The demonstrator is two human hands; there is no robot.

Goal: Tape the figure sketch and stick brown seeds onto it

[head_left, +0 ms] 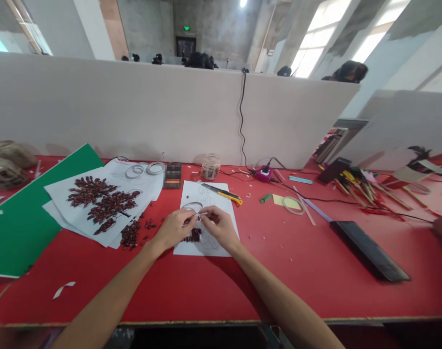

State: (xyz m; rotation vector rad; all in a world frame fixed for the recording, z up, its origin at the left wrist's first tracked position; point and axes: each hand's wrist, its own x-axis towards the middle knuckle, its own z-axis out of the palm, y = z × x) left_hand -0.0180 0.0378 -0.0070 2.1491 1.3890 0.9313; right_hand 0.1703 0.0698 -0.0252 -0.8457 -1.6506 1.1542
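My left hand and my right hand meet over a white drawing sheet, fingertips pinched close together. Between them is a narrow roll of tape, its ring showing just above my left fingers. A thin pale strip runs from it to my right fingertips. Under my hands, dark brown seeds lie in rows on the sheet, partly hidden by my left hand. A yellow utility knife rests across the sheet's upper part. Loose seeds are heaped left of the sheet.
Finished-looking seed pictures lie left, over a green board. Behind are tape rolls, a calculator and a glass jar. Rightward are a purple power adapter, a black cable and a dark case. A white partition closes the back.
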